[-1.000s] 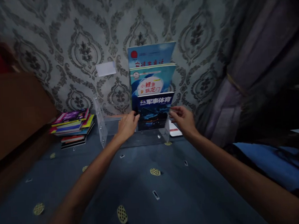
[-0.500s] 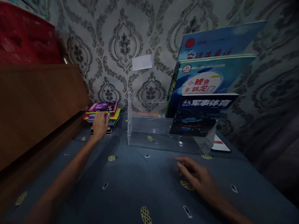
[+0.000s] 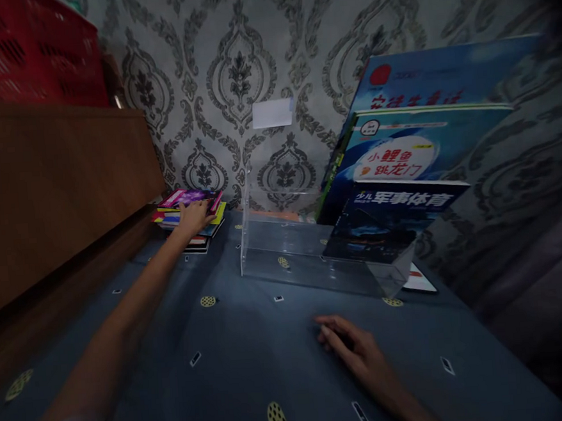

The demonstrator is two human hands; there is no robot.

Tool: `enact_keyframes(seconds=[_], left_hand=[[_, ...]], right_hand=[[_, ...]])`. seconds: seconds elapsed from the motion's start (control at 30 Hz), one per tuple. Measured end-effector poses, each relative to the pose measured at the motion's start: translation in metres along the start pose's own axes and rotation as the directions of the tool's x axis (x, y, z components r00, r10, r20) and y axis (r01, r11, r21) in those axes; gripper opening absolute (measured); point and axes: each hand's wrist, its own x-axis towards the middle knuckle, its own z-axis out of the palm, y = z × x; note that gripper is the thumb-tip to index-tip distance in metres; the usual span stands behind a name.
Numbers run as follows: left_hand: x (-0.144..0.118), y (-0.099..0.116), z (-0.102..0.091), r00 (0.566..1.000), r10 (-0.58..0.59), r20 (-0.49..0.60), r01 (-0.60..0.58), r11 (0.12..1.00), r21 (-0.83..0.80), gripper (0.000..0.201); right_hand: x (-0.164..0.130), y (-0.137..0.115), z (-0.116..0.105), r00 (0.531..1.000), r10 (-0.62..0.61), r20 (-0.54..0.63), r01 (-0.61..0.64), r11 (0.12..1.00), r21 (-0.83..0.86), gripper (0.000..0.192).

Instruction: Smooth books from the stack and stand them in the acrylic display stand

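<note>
At the far left of the table, my left hand [image 3: 195, 218] reaches over a stack of books [image 3: 199, 244]. Its fingers lie stretched across the top book [image 3: 191, 197], which has a purple and pink cover; whether they grip it is not visible. My right hand [image 3: 353, 346] is low over the table in front of a clear acrylic book rack [image 3: 285, 274], fingers loosely bent and apart, holding nothing visible. On the rack's right side several books lean in tiers: a dark blue one [image 3: 383, 229] in front, a teal one [image 3: 449, 134] behind, and a blue one [image 3: 468, 66] at the back.
A wooden cabinet [image 3: 59, 200] borders the table's left side, with a red plastic basket [image 3: 59, 65] on it. Patterned wallpaper [image 3: 194, 69] rises behind, bearing a white label [image 3: 272, 113]. A flat white-screened device [image 3: 421, 281] lies behind the rack's right end.
My left hand has moved from the stack's front edge up onto the top book. My right hand has shifted slightly left and toward me. The view has also shifted a little.
</note>
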Motion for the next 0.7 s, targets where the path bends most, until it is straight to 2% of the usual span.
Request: enact_keyframes(seconds=[0.17, 0.37, 0.53, 0.63, 0.7], left_hand=[[-0.015, -0.008, -0.014, 0.998, 0.064, 0.023, -0.065, 0.996, 0.061, 0.034], [-0.049, -0.014, -0.025, 0.989, 0.145, 0.004, -0.145, 0.987, 0.066, 0.042], [-0.106, -0.033, -0.022, 0.982, 0.186, 0.041, -0.188, 0.981, 0.046, 0.055], [-0.151, -0.045, -0.013, 0.970, 0.235, 0.059, -0.235, 0.972, -0.014, 0.061], [-0.185, -0.051, -0.009, 0.965, 0.258, 0.051, -0.253, 0.964, -0.088, 0.057]], right_hand=[[0.000, -0.001, 0.001, 1.000, -0.012, 0.001, 0.012, 1.000, 0.018, 0.051], [-0.001, -0.003, 0.000, 1.000, 0.000, 0.015, -0.001, 0.999, 0.033, 0.048], [-0.002, 0.000, 0.000, 1.000, -0.014, -0.002, 0.014, 0.999, 0.049, 0.045], [-0.001, 0.002, 0.001, 1.000, -0.011, 0.005, 0.011, 0.998, 0.059, 0.042], [0.000, 0.004, 0.002, 1.000, -0.006, 0.010, 0.005, 0.998, 0.065, 0.043]])
